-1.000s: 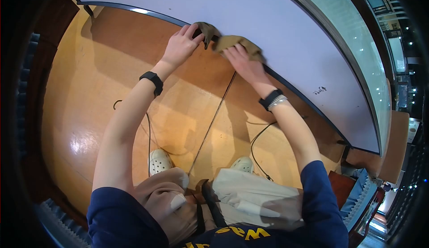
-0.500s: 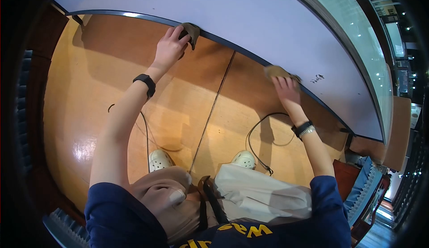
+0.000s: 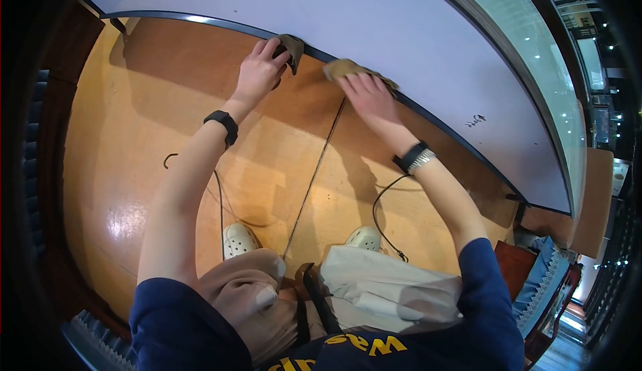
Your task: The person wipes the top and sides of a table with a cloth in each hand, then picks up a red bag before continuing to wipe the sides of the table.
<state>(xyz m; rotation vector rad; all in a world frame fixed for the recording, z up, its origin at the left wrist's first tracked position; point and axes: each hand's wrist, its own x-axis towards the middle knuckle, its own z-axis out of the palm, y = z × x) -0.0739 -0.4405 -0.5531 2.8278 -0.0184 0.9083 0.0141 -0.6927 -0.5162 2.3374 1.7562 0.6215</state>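
Your left hand [image 3: 257, 76] has its fingers curled closed around the brown cloth [image 3: 292, 48] at the board's dark edge [image 3: 231, 26]. Your right hand [image 3: 372, 103] has its fingers bent over the tan cloth [image 3: 344, 69], holding it against the same edge, farther right. Small handwriting [image 3: 475, 121] marks the white board [image 3: 401, 43]; a cord [image 3: 375, 214] lies on the floor [image 3: 167, 110].

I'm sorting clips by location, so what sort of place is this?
Indoors, possibly a meeting or function room, though I can't be sure. The signs are a large white panel with handwriting, lace-edged blue fabric on dark wooden furniture at right, and a smooth tan floor.
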